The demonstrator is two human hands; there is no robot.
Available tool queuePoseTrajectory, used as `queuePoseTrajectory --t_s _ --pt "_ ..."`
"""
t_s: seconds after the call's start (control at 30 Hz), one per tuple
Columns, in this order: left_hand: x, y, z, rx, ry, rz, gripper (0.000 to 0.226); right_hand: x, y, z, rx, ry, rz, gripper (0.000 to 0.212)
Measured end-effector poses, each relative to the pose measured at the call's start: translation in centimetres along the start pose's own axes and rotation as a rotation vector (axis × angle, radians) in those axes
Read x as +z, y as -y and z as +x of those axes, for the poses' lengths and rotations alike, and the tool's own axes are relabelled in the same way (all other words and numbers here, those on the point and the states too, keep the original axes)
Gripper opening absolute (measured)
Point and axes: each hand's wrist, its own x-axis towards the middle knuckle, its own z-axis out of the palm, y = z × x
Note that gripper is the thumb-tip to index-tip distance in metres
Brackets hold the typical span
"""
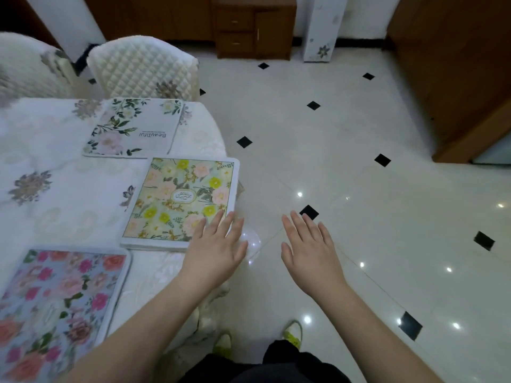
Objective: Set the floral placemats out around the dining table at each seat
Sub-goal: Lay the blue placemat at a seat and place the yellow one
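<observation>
**Three placemats lie along the edge of the surface**

My left hand [214, 251] is flat, its grip apart, and the fingers lie over the near right corner of the yellow-green placemat [179, 201]. My right hand [311, 251] hangs over the tiled floor [359, 189], grip apart, holding nothing. Nearest to me, at the left, the pink-flowered placemat [63, 302] lies on the surface [55, 167]. Farther away, the white placemat [135, 128] with the word "Beautiful" lies before a quilted chair [143, 69].

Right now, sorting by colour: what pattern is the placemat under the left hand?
Yellow and pink flowers on pale green, head view.
</observation>
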Motion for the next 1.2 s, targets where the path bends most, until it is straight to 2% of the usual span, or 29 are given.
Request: queuePoseTrajectory --t_s 0.23,0.47,0.9,1.2 --pt "-1.8 -3.0 2.2 -0.091 -0.025 0.012 0.060 -1.4 -4.1 3.5 -0.119 0.025 -0.003 0.058" --pt "-1.9 -1.6 4.5 -0.213 -0.037 -0.054 0.061 -1.9 -3.8 9.3 -0.249 0.042 -0.014 0.058" --pt "-0.1 6.8 7.5 -0.441 -0.039 -0.161 0.061 -1.0 3.7 22.2 -0.536 0.137 -0.125 0.057" --pt "3.2 9.7 7.4 -0.617 -0.017 -0.246 0.063 1.2 9.8 28.0 -0.736 0.214 -0.153 0.059"
